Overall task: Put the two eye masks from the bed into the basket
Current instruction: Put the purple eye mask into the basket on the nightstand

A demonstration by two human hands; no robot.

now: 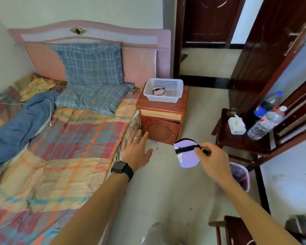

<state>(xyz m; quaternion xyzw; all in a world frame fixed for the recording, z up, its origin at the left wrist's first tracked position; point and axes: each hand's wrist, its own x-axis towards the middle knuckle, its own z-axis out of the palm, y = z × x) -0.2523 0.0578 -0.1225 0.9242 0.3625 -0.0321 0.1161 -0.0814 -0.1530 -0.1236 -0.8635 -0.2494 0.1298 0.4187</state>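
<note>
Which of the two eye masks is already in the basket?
The pink-and-black eye mask lies inside the white basket on the nightstand. The purple eye mask is outside it, held by its black strap in the right hand, above the floor.

Right hand (213, 159) pinches the black strap of a purple eye mask (186, 153) above the floor. Left hand (136, 151), fingers spread, empty, near bed (64, 147) edge. Far: white basket (163, 91) on nightstand (162, 119) contains a pink eye mask (158, 91).
</note>
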